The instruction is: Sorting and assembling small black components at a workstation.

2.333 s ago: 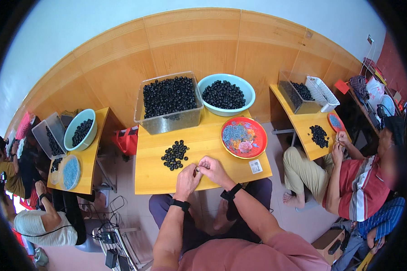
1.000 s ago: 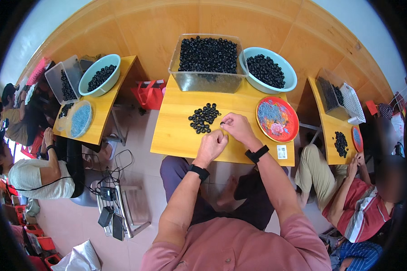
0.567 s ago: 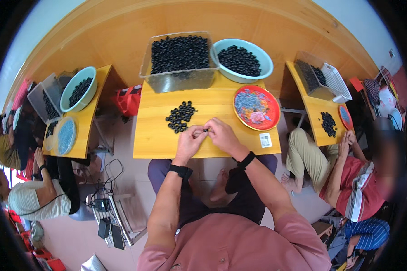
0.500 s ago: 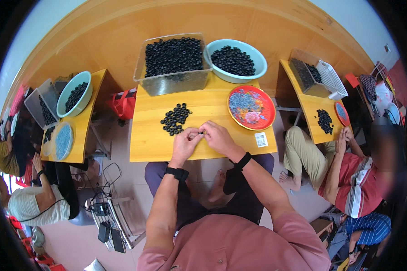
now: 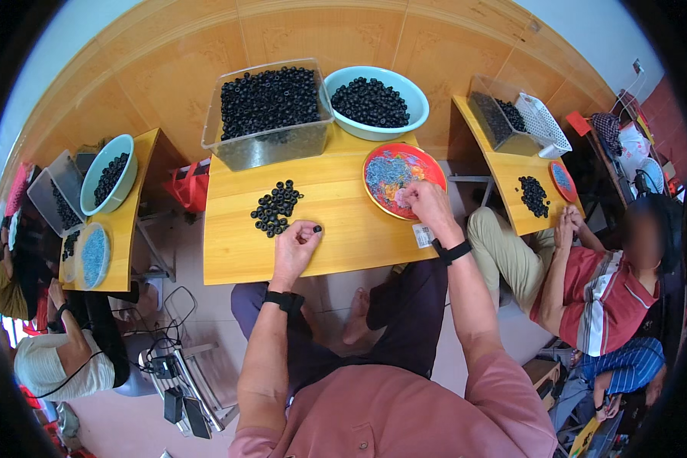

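Note:
Between the thumb and fingers of my left hand point(image 5: 294, 250) is a small black ring-shaped piece point(image 5: 317, 229), just above the front part of the yellow table point(image 5: 328, 191). Beside that hand, on its far side, lies a loose pile of the same black ring-shaped pieces point(image 5: 271, 210). My right hand point(image 5: 430, 206) reaches over the near right part of a round red flowered tray point(image 5: 442, 175), its fingertips drawn together. What they pinch, if anything, is too small to make out. Many thin blue-grey pieces point(image 5: 389, 169) are spread in the tray.
A clear plastic bin point(image 5: 263, 155) and a light blue basin point(image 5: 414, 99), both filled with black pieces, stand at the back. A label card point(image 5: 424, 236) lies near the right edge. People sit at side tables left point(image 5: 122, 256) and right point(image 5: 523, 217).
My hands were together near the pile and have parted. The right hand has moved right to the red tray; the left stays near the pile with the black piece. The view has shifted slightly.

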